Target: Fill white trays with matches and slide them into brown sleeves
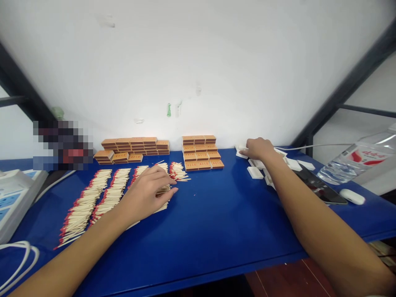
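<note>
My left hand (pixel 148 192) rests over the rows of loose matches (pixel 82 206), thumb and fingers apart, with some matches visible between them. The matches have red heads and pale sticks and lie in several slanting rows; my hand and forearm cover part of them. Far to the right, my right hand (pixel 259 148) reaches into a scatter of white matchbox trays (pixel 255 172). Its fingers are bent down onto one tray (pixel 241 152) at the left edge of that group. My forearm hides some of the other trays.
Orange matchboxes (pixel 131 144) are stacked against the wall, with a stepped second stack (pixel 202 156) to their right. A phone (pixel 321 187), a white earbud case (pixel 352 196) and a water bottle (pixel 359 156) are at the right. A power strip (pixel 15 202) and white cables (pixel 27 251) are at the left.
</note>
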Available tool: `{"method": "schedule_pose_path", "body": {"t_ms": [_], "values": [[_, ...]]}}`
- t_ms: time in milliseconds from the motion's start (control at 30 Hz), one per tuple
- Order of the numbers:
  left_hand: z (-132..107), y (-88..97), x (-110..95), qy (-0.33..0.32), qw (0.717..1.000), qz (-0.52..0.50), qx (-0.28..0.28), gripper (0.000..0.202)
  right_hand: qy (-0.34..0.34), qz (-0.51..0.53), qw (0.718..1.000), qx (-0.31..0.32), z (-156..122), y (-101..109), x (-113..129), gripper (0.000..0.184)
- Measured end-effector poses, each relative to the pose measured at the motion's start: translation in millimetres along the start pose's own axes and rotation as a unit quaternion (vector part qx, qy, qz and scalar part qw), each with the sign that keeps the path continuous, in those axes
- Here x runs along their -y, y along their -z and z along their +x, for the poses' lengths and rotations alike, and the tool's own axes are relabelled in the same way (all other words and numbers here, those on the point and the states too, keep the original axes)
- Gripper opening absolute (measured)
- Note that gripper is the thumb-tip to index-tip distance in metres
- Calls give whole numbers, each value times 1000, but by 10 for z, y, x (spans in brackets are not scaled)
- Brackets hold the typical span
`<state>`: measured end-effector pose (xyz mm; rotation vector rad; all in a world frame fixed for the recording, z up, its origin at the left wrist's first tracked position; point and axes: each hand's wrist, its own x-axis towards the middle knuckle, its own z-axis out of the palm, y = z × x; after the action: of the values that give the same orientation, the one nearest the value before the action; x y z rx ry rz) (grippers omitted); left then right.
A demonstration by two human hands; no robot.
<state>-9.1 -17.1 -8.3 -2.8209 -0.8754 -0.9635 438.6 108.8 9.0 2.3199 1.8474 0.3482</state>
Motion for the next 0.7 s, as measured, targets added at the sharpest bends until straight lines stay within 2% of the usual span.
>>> {"method": "schedule_pose_path", "body": {"t_ms": [233,333,467,567,633,700], "values": [[7,4,19,-6,1000,2,-14,10,15,30,999,27,28,-71,-83,47],[0,16,49,3,1000,5,-12,11,23,46,998,19,5,-44,-111,44],[-6,23,71,10,1000,7,-8,14,19,60,998,-27,-47,100,-171,55],[0,19,63,11,1000,4,-14,14,44,101,990,-92,-151,266,-188,52],[6,18,48,13,1000,3,-13,14,85,163,975,-125,-283,379,-126,44],[10,20,26,16,1000,3,-11,15,125,261,947,-142,-475,471,37,37]]}}
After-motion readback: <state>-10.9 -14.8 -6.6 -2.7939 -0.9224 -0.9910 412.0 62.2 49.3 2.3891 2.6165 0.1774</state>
